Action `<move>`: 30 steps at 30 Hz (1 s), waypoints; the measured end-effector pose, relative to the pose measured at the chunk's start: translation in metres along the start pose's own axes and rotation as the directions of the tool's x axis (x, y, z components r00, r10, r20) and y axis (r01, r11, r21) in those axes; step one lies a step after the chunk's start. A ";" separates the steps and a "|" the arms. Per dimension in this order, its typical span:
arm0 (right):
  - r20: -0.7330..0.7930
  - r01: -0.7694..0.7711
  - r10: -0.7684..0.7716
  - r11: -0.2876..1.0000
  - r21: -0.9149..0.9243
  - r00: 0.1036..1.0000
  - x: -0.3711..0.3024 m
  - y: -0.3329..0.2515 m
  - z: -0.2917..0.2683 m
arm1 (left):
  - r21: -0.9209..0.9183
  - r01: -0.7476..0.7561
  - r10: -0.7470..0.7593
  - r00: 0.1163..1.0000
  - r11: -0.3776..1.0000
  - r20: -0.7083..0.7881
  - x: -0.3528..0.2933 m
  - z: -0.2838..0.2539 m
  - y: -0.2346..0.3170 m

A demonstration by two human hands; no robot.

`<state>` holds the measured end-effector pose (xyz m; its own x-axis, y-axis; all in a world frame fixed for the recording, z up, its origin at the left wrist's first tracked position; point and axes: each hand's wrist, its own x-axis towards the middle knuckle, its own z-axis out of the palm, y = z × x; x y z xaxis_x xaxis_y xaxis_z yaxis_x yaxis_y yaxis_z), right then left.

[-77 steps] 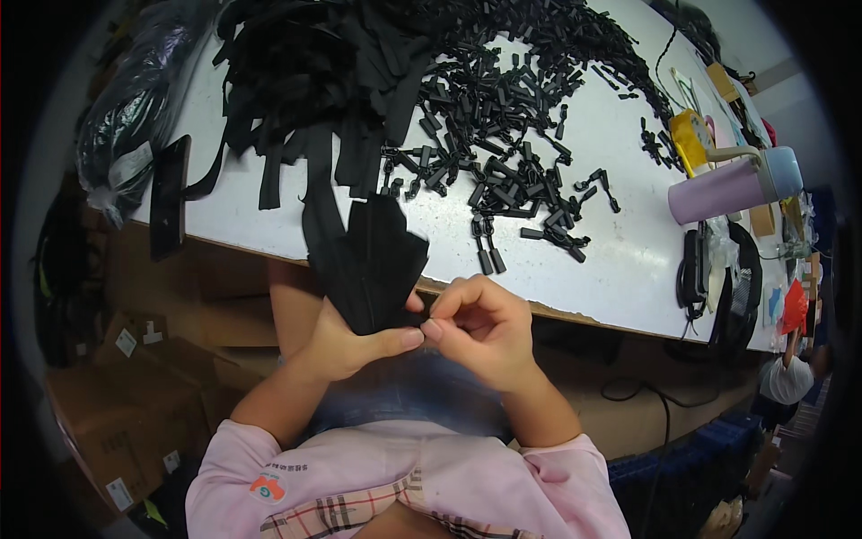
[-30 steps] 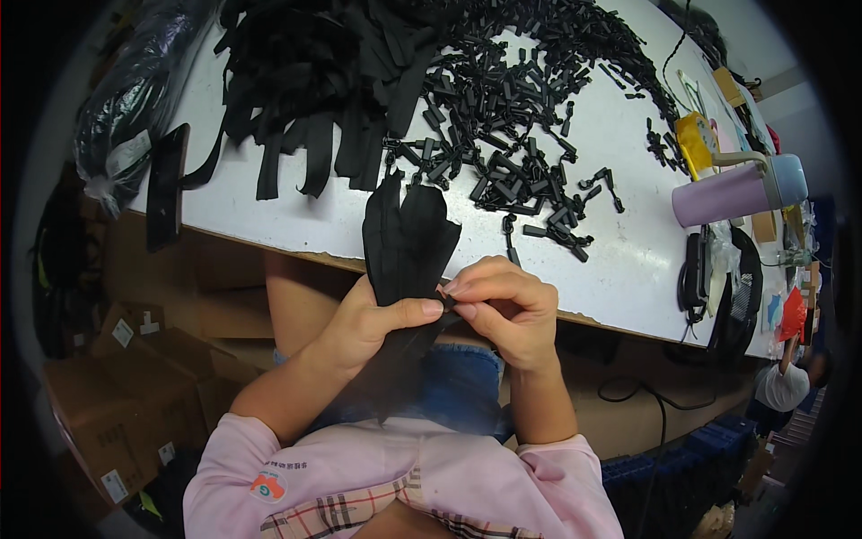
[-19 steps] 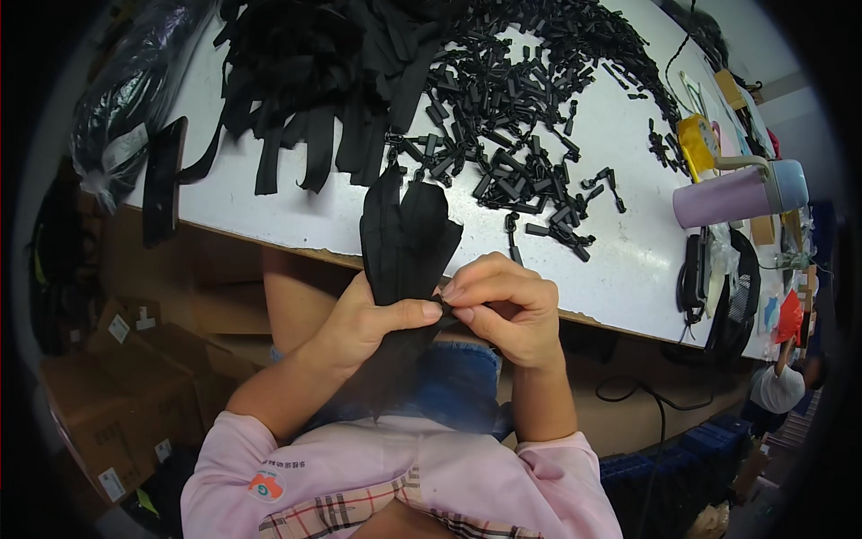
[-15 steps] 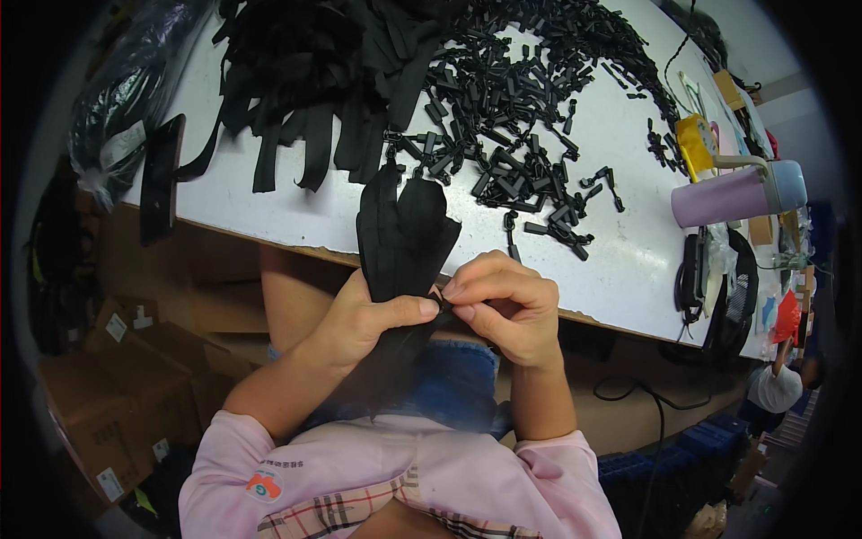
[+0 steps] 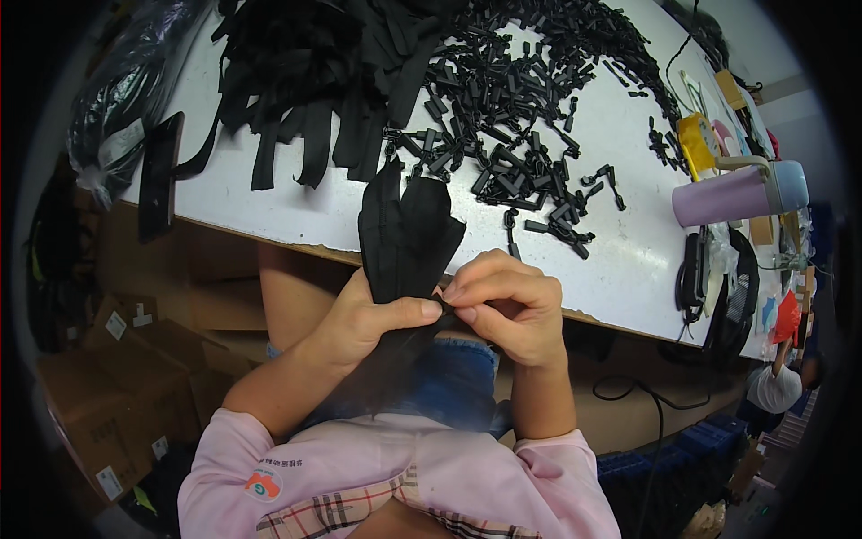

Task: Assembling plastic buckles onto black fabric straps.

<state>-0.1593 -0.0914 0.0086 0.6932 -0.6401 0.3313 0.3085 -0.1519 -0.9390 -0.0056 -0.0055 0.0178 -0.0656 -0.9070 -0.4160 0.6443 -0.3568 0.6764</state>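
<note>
My left hand is closed round a bundle of black zipper tapes, its thumb pressed across them. The tapes fan out upward over the table's front edge, and their lower ends hang blurred above my lap. Close against the left thumb tip, my right hand pinches with thumb and forefinger at the bundle's right side. A small dark bit shows between the fingertips, but the fingers hide most of it. Beyond the bundle, many small black zipper pulls lie scattered across the white table.
A heap of black tapes hangs together at the back left, beside a phone and a clear plastic bag. A lilac bottle lies at the right. Cardboard boxes stand lower left. Another person is far right.
Both hands and the bundle have shifted very slightly to the right. The grip of each hand looks the same.
</note>
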 end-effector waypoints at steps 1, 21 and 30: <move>0.006 -0.006 0.006 1.000 -0.023 1.000 0.000 0.000 0.000 | 0.001 -0.066 0.066 0.998 0.998 0.012 0.000 0.000 -0.001; -0.233 -0.124 0.186 0.958 0.257 0.954 -0.008 0.000 0.030 | 0.364 -0.467 0.490 0.871 0.806 0.032 -0.011 0.010 0.001; -0.136 -0.308 0.406 0.837 0.453 0.904 -0.010 -0.003 0.028 | 0.431 -0.511 0.525 0.846 0.743 0.098 -0.008 0.008 -0.001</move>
<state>-0.1488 -0.0637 0.0106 0.6631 -0.7425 -0.0946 0.3396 0.4111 -0.8460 -0.0116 0.0000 0.0250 0.2080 -0.9761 0.0627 0.1837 0.1019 0.9777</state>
